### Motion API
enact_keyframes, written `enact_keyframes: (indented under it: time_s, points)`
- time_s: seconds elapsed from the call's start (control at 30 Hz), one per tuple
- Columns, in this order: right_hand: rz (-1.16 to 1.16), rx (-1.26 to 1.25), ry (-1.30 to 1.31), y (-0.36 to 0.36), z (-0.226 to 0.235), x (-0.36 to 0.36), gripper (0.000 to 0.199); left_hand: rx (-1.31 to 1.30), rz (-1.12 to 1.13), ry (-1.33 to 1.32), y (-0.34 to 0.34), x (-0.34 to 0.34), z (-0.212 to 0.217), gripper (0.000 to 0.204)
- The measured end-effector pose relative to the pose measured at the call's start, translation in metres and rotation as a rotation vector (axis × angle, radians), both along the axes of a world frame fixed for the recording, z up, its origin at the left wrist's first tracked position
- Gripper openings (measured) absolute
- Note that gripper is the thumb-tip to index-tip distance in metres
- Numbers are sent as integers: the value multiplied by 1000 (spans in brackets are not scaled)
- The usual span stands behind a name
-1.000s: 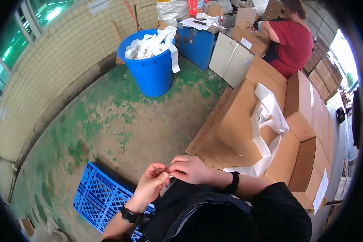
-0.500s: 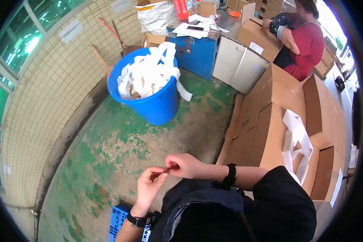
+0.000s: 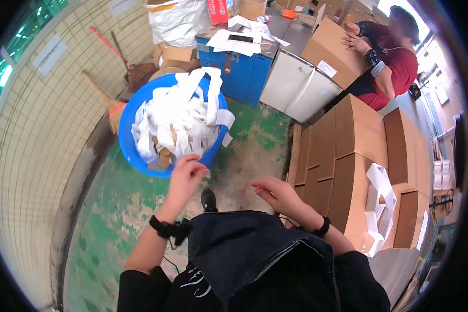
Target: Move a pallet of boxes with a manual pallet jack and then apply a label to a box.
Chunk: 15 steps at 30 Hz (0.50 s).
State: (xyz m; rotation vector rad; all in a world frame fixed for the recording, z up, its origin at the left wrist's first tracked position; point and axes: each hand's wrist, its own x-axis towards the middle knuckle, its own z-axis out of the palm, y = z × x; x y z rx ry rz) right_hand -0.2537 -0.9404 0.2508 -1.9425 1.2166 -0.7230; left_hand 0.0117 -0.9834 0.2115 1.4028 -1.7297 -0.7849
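My left hand [image 3: 184, 179] is beside the near rim of a blue bin [image 3: 127, 148], its fingers curled toward the thumb. Whatever it may hold is too small to make out. White paper strips [image 3: 179, 117] and some brown scraps [image 3: 164, 157] heap up inside the bin, a few strips hanging over its right rim. Apart from it, my right hand [image 3: 280, 196] is over the floor at right, fingers loosely stretched and holding nothing that shows. Both wrists wear black bands.
Large cartons [image 3: 366, 135] stand at right, with a folded white strip [image 3: 380, 208] on top. Behind the bin are a blue cabinet [image 3: 239, 78], a white cabinet [image 3: 296, 86] and a broom [image 3: 109, 106] against the wall. At back right a person [image 3: 400, 67] handles a carton [image 3: 332, 52].
My hands, which were together pinching something small and brownish, have separated. The left is now by the bin and the right farther right. The bin appears nearer, and my shoe shows.
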Motion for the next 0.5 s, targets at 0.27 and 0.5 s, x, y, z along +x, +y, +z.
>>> enact_keyframes:
  time_s: [0.27, 0.5]
  points:
    - [-275, 211, 263, 27, -18, -22, 18, -26, 36, -324, -152, 135, -105, 9]
    - [-403, 251, 335, 42, -27, -19, 17, 65, -59, -656, -218, 172, -118, 14]
